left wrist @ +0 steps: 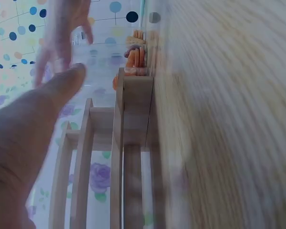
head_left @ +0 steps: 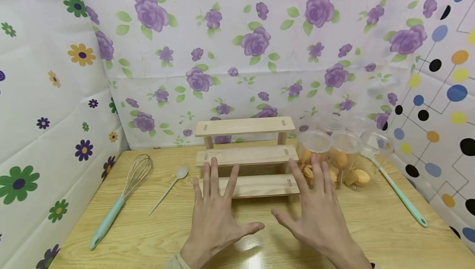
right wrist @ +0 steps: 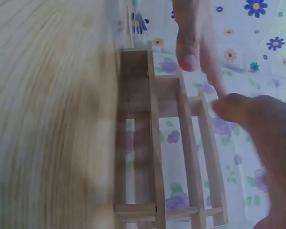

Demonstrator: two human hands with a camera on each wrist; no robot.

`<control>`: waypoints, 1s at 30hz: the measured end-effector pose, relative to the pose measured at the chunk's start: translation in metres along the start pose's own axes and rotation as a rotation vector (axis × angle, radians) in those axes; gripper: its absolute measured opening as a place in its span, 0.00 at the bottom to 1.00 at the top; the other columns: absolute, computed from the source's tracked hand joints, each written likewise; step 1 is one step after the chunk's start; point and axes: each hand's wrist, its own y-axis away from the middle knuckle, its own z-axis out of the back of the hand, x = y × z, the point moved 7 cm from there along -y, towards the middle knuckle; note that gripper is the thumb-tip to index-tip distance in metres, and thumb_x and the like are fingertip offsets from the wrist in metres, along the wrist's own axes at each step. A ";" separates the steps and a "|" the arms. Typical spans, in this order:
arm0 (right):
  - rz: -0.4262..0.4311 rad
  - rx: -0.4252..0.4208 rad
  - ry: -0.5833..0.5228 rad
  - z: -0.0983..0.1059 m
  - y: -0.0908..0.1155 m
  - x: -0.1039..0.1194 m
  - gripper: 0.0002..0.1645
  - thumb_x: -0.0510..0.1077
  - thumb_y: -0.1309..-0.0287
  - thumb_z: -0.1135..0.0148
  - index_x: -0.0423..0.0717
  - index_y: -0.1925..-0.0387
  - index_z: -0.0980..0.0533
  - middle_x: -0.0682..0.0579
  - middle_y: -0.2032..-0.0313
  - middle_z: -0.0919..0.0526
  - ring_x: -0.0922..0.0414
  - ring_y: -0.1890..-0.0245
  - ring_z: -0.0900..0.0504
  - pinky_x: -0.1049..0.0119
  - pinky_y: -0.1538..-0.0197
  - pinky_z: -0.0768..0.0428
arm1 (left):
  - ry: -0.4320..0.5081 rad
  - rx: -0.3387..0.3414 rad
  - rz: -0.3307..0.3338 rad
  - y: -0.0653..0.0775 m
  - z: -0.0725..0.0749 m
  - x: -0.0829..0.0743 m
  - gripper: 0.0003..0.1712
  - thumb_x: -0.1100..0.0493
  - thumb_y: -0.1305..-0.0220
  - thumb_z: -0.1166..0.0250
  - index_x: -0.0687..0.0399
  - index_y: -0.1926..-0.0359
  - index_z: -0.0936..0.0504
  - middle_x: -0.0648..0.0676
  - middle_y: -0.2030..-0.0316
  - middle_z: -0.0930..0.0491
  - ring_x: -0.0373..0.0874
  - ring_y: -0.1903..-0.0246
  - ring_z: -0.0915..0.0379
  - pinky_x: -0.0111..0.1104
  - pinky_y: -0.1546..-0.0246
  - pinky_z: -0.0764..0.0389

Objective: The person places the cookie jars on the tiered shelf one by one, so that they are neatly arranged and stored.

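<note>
In the head view a three-step wooden rack point(head_left: 256, 186) stands at the middle of the table. My left hand point(head_left: 215, 223) is spread in front of its left part, fingers straight and thumb pointing inward. My right hand point(head_left: 319, 219) is spread likewise by the rack's right end, its fingertips overlapping the view of the jars. Neither hand holds anything. Both wrist views show the rack point(left wrist: 117, 167) from the side, with a gap between the hands and its slats; whether any fingertip touches it I cannot tell.
Several clear lidded jars point(head_left: 346, 141), some with orange-brown biscuits point(head_left: 358, 177), cluster right of the rack. A whisk point(head_left: 122, 199) with a mint handle and a small pale spoon point(head_left: 182, 172) lie left. Another mint-handled utensil point(head_left: 404, 199) lies at far right. Patterned cloths point(head_left: 241, 87) surround the table.
</note>
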 end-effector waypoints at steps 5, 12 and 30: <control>0.086 -0.181 -0.157 0.025 -0.009 0.000 0.77 0.62 0.50 0.12 0.60 0.08 0.50 0.33 0.17 0.42 0.30 0.30 0.26 0.30 0.56 0.12 | 0.166 -0.156 -0.049 -0.006 0.018 0.002 0.84 0.11 0.60 0.22 0.44 0.10 0.43 0.67 0.11 0.54 0.72 0.18 0.43 0.67 0.27 0.29; 0.204 -0.401 -0.436 0.069 -0.019 -0.029 0.62 0.43 0.49 0.17 0.44 0.14 0.37 0.39 0.23 0.28 0.47 0.27 0.27 0.60 0.25 0.25 | 0.349 -0.324 -0.084 -0.012 0.039 0.015 0.66 0.22 0.54 0.16 0.47 0.20 0.25 0.61 0.22 0.29 0.64 0.33 0.20 0.52 0.54 0.09; 0.019 -0.611 -0.782 0.126 -0.042 -0.156 0.63 0.15 0.54 0.28 0.41 0.16 0.36 0.44 0.21 0.31 0.48 0.22 0.31 0.68 0.23 0.33 | 0.768 -0.390 0.125 -0.013 0.013 0.095 0.30 0.54 0.37 0.19 0.58 0.37 0.15 0.50 0.40 0.16 0.47 0.40 0.22 0.42 0.43 0.25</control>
